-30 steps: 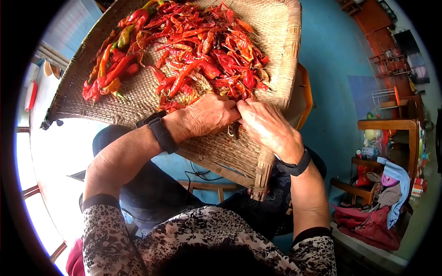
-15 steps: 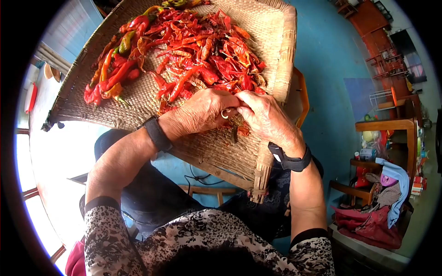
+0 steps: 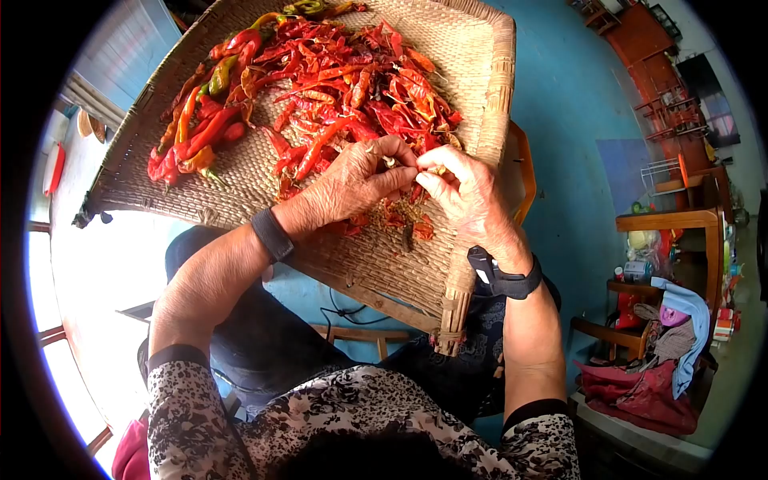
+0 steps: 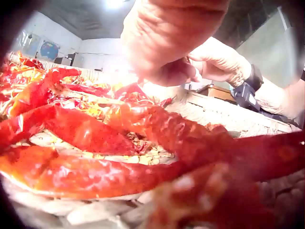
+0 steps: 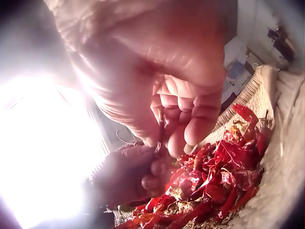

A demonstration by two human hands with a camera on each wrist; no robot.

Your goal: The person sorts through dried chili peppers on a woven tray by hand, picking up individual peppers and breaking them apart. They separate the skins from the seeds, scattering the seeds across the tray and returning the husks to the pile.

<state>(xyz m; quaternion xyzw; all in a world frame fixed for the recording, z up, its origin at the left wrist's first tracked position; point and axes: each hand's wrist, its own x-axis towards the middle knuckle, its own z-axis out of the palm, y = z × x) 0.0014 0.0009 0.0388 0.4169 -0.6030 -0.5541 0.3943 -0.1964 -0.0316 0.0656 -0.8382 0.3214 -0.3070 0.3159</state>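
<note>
Both hands meet fingertip to fingertip over the near part of a woven tray [image 3: 384,268]. The left hand [image 3: 356,180] pinches a small piece, with a pale stem [image 3: 390,162] showing at its curled fingers. The right hand [image 3: 468,196] has thumb and fingers closed on a small dark reddish piece [image 5: 161,126], seen in the right wrist view. Red dried chillies [image 3: 352,88] lie in a heap just beyond the hands. Beneath the hands are seeds and torn red bits [image 3: 422,232]. In the left wrist view, long red chillies [image 4: 86,176] lie close in front.
Fresher red and green chillies [image 3: 212,124] are at the tray's left. An orange-edged container [image 3: 524,172] stands under its right side. Farther right are a wooden chair [image 3: 620,332] with cloths and a shelf. A dark cable [image 3: 344,308] hangs below the tray.
Since a second ago the hands have stayed together, their fingers turning and shifting slightly. Red bits and seeds came into view beneath them. The tray appears slightly shifted left.
</note>
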